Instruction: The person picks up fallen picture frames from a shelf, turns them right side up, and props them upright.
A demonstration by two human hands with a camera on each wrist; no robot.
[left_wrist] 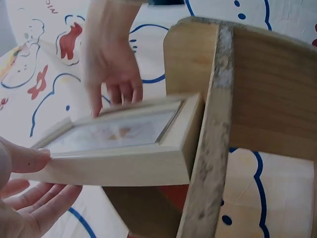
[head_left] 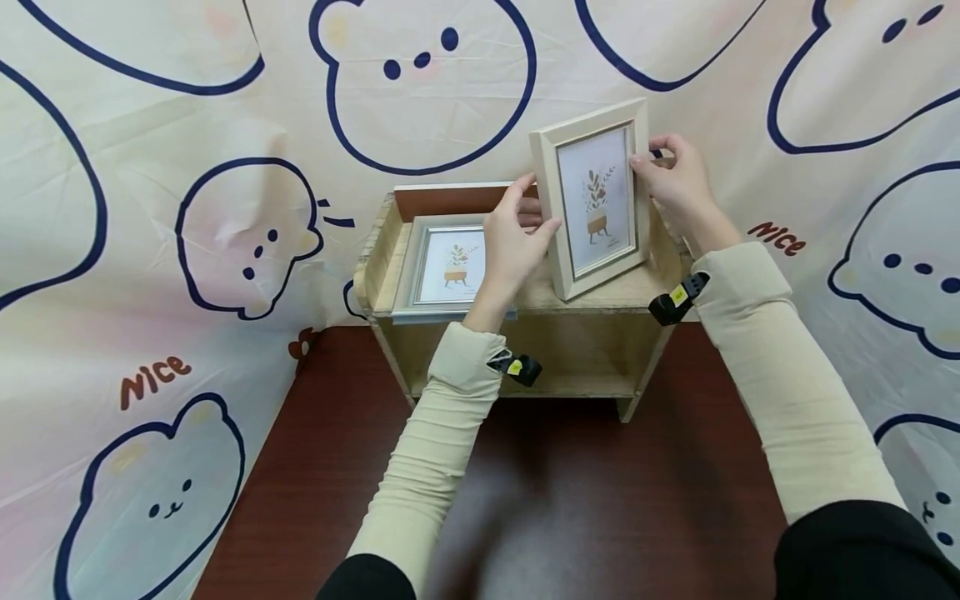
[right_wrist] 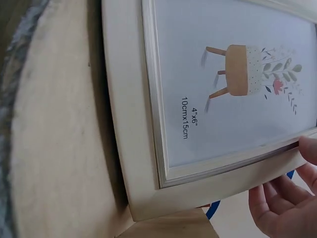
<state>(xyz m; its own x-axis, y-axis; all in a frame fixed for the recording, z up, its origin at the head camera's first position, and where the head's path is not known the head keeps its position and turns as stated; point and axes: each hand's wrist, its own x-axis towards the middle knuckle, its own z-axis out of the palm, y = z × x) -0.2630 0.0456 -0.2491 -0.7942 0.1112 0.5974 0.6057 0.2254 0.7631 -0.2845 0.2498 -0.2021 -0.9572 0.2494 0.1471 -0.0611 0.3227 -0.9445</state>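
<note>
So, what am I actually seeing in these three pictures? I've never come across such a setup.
There's no machine working here, just a person's two bare hands. The widest picture comes from a camera worn on the head, looking forward and down. The other two come from cameras on the left and right wrists, probably the small black devices near the cuffs.

The left hand and right hand hold a cream picture frame by its sides, slightly tilted. A second picture frame lies face up on the wooden stand, which stands on a dark reddish-brown surface.
</note>
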